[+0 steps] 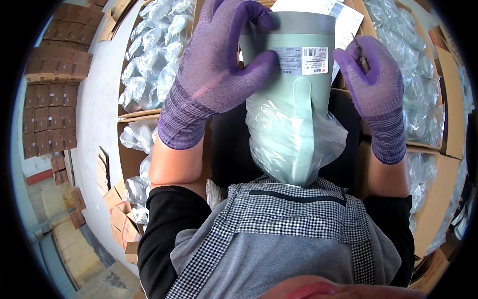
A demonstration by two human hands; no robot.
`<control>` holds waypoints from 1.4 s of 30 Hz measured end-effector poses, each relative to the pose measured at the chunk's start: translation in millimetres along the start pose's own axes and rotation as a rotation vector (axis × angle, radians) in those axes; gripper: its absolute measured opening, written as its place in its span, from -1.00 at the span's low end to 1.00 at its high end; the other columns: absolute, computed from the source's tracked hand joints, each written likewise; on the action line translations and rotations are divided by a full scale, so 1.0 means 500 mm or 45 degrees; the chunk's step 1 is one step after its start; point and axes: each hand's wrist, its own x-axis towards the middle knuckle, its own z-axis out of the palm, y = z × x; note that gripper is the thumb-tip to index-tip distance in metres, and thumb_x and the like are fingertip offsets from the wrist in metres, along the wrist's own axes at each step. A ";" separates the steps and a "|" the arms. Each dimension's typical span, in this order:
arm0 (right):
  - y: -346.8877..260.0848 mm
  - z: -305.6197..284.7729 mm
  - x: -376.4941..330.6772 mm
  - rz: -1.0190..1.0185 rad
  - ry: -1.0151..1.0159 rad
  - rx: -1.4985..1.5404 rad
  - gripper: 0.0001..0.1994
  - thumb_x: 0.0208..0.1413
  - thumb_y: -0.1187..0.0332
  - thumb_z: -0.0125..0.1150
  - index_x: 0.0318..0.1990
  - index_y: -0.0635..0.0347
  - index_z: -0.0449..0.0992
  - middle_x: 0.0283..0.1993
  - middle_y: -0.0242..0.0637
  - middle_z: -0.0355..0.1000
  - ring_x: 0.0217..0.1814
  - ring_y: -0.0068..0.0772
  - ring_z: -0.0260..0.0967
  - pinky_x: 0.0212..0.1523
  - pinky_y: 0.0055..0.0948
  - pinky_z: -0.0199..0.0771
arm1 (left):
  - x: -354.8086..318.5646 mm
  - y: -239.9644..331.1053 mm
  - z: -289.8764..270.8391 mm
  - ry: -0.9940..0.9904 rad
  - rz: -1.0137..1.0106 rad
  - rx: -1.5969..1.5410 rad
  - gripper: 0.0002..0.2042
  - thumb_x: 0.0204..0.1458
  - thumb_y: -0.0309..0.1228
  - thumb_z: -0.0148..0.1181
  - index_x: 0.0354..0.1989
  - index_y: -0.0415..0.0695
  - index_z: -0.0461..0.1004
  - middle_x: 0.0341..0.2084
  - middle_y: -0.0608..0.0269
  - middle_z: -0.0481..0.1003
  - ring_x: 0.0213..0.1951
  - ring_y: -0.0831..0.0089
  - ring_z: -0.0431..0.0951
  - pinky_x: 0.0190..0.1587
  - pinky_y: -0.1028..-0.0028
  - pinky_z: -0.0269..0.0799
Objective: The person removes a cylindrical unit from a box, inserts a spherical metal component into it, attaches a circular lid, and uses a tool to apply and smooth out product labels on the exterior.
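A pale green jug (318, 92) with a grey band at its far end lies against my apron, its handle (302, 114) facing up. A clear plastic bag (271, 142) covers its near half. Two printed labels, one with a barcode (314, 61), are on its side. My left hand (219, 65), in a purple knit glove, curls round the jug's left side by the grey band; its thumb is slightly blurred. To the right of the jug, my gloved right hand (381, 79) pinches a small, thin, dark-tipped tool (364, 62); its exact kind is unclear.
Open cartons (142, 115) at left and right hold several bagged pale green items (162, 55). Printed papers (348, 22) lie beyond the jug. Brown boxes (52, 99) are stacked at far left, and loose cardboard (123, 224) is on the floor nearer me.
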 end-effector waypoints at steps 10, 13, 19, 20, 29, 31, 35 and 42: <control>-0.038 0.039 0.005 0.443 -0.359 2.273 -0.50 0.49 0.10 -0.17 0.27 0.43 0.30 0.02 0.02 0.49 -0.06 -0.22 0.55 -0.04 -0.24 0.62 | -0.049 -0.036 0.071 0.250 0.139 -0.428 -0.40 -0.08 -0.61 0.21 0.25 -0.31 0.33 0.21 -0.03 0.38 0.26 0.19 0.38 0.38 0.25 0.19; 0.163 0.073 0.010 0.615 -0.266 2.088 -0.51 0.45 0.13 -0.07 0.26 0.42 0.35 -0.03 -0.12 0.52 -0.15 -0.34 0.51 -0.10 -0.39 0.57 | -0.027 -0.038 0.070 0.303 0.265 0.018 -0.50 -0.01 -0.56 0.33 0.17 -0.29 0.44 0.16 0.02 0.44 0.20 0.24 0.44 0.26 0.28 0.36; 0.313 0.144 0.075 0.325 0.103 0.337 -0.42 0.27 -0.07 0.21 0.23 0.22 0.43 0.02 -0.17 0.47 0.02 -0.36 0.46 0.12 -0.36 0.47 | -0.002 -0.064 0.065 0.430 0.359 0.009 -0.72 0.18 -0.59 0.14 0.06 -0.28 0.55 0.05 0.02 0.55 0.03 0.30 0.57 0.11 0.36 0.50; 0.318 0.153 0.079 0.129 0.215 0.039 -0.39 0.25 -0.10 0.22 0.22 0.23 0.43 0.02 -0.17 0.46 0.05 -0.34 0.45 0.15 -0.35 0.45 | -0.011 -0.057 0.072 0.475 0.146 -0.343 -0.71 0.24 -0.62 0.03 0.09 -0.29 0.54 0.06 0.02 0.54 0.04 0.33 0.59 0.13 0.41 0.49; 0.075 -0.030 -0.182 -0.493 -0.853 0.339 -0.64 0.15 0.17 0.36 -0.04 0.25 0.55 -0.03 -0.08 0.48 0.09 -0.12 0.45 0.19 -0.14 0.39 | 0.066 0.028 -0.004 -0.224 -0.602 -0.311 -0.60 -0.16 -0.26 0.62 -0.28 -0.24 0.56 -0.35 0.20 0.60 -0.29 0.56 0.59 -0.19 0.51 0.50; 0.099 -0.063 -0.209 -0.369 -0.842 0.454 -0.64 0.11 0.23 0.37 -0.02 0.26 0.55 -0.03 -0.05 0.50 0.08 -0.05 0.47 0.15 -0.11 0.42 | 0.050 0.006 0.019 -0.177 -0.325 -0.549 -0.68 -0.12 -0.28 0.60 -0.39 -0.20 0.56 -0.48 0.27 0.58 -0.35 0.54 0.58 -0.24 0.49 0.49; -0.025 -0.156 -0.176 -0.681 -0.419 0.158 -0.64 0.00 0.32 0.41 -0.01 0.19 0.61 0.00 -0.07 0.52 -0.04 -0.06 0.55 0.02 -0.08 0.55 | 0.024 0.079 0.017 -0.152 0.190 -0.546 -0.76 -0.03 -0.32 0.50 -0.51 -0.18 0.55 -0.45 0.25 0.60 -0.26 0.39 0.61 -0.05 0.37 0.46; -0.198 -0.241 -0.128 -0.908 -0.102 -0.192 -0.69 -0.08 0.25 0.47 -0.17 0.18 0.68 -0.20 -0.19 0.51 -0.19 -0.26 0.50 -0.18 -0.33 0.55 | -0.095 0.145 -0.014 -0.197 0.706 -0.443 -0.16 -0.26 0.16 0.57 0.10 -0.27 0.56 0.23 -0.18 0.38 0.18 -0.01 0.49 0.25 0.14 0.41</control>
